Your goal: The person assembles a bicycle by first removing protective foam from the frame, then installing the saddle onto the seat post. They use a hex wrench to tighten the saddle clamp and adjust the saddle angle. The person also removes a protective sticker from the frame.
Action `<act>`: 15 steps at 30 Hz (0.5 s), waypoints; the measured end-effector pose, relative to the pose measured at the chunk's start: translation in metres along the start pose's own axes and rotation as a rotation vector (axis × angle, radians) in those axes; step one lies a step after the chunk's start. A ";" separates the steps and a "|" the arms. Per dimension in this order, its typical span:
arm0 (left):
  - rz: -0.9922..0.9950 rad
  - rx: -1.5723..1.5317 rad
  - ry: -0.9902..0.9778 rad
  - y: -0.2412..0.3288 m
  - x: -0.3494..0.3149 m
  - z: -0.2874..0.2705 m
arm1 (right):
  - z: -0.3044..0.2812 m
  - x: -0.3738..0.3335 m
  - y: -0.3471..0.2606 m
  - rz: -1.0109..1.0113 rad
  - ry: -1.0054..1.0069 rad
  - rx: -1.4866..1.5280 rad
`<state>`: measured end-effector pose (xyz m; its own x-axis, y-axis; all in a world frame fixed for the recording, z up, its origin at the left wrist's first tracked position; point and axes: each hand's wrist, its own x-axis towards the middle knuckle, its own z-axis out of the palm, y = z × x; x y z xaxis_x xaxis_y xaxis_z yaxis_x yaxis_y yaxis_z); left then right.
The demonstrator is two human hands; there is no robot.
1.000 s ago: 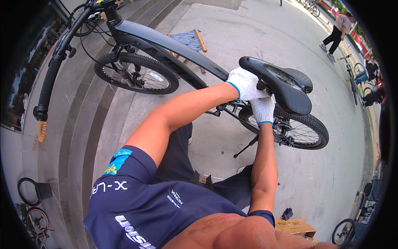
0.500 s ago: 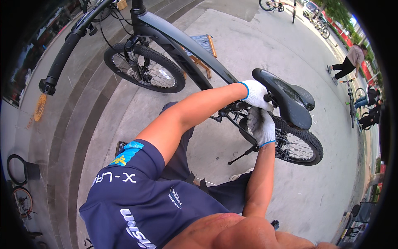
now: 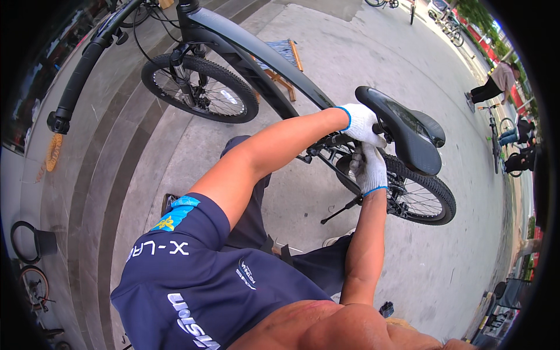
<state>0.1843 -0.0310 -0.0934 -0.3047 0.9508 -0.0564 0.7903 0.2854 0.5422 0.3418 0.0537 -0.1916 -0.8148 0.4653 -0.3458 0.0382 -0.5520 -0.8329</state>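
Note:
A dark grey bicycle point(image 3: 256, 44) stands across my view, its handlebar at upper left and its black saddle point(image 3: 402, 137) at right. Just under the saddle my left hand point(image 3: 361, 124), in a white knit glove with a blue cuff, is closed around the seat post area. My right hand point(image 3: 369, 170), gloved alike, with grey-stained fingers, comes up from below. Its fingers are curled against the underside of that same spot, touching or nearly touching the left hand. What they grip is hidden. Behind them is the rear wheel point(image 3: 434, 198); the kickstand point(image 3: 341, 211) is down.
The front wheel point(image 3: 248, 111) stands beside the stone steps point(image 3: 125, 157) on my left. Beyond the frame is a wooden folding stool point(image 3: 291, 87) with a striped fabric seat. Farther off at right are a bending person point(image 3: 499, 81) and parked bicycles point(image 3: 496, 140).
My right hand has moved slightly up, closer under the left hand. The left hand stays beneath the saddle. The bicycle's front appears shifted a little left and up in view.

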 end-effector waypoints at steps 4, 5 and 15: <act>0.040 0.012 0.012 -0.002 0.002 0.003 | 0.001 -0.006 -0.007 0.109 -0.105 0.105; 0.021 0.023 -0.002 -0.003 0.003 0.003 | 0.000 -0.006 -0.009 0.119 -0.102 0.150; 0.011 0.053 -0.010 0.001 0.002 0.000 | -0.011 0.007 0.004 0.033 -0.089 0.177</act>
<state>0.1843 -0.0292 -0.0934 -0.2909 0.9549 -0.0591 0.8209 0.2808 0.4973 0.3427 0.0628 -0.2022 -0.8632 0.3863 -0.3250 -0.0304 -0.6824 -0.7303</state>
